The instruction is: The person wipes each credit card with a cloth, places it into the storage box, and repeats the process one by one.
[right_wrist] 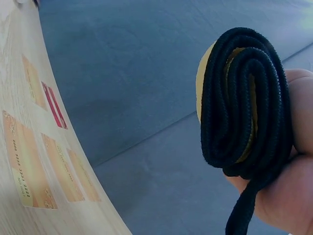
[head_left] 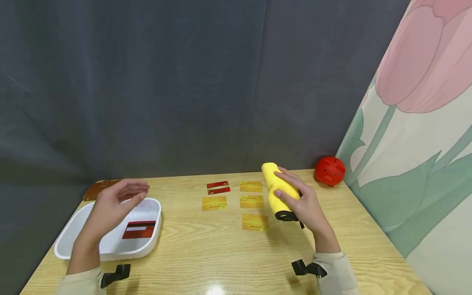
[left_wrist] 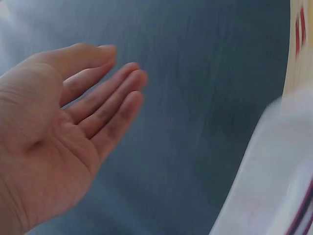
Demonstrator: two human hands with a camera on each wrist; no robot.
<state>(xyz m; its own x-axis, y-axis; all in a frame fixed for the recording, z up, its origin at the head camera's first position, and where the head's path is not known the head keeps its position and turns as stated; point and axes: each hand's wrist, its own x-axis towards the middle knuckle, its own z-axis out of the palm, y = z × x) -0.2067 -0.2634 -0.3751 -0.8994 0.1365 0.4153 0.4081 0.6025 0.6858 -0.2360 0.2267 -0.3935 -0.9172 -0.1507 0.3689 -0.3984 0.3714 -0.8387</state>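
My right hand (head_left: 305, 201) grips a rolled-up yellow cloth (head_left: 273, 185) with a black edge, held up above the right part of the table. In the right wrist view the black-bound end of the roll (right_wrist: 244, 103) faces the camera, a black loop hanging from it. Over the white tray (head_left: 127, 255) at the left hovers my left hand (head_left: 110, 209), fingers loosely bent, thumb apart, holding nothing. A red card (head_left: 139, 234) with a black stripe lies in the tray. The left wrist view shows that bare palm (left_wrist: 73, 127).
Several gold cards (head_left: 255, 222) and a red card (head_left: 218, 191) lie mid-table. A red piggy bank (head_left: 330, 171) stands at the back right. Behind the tray lies a brown leather-like item (head_left: 96, 189), partly hidden. A dark curtain (head_left: 184, 90) borders the table's back.
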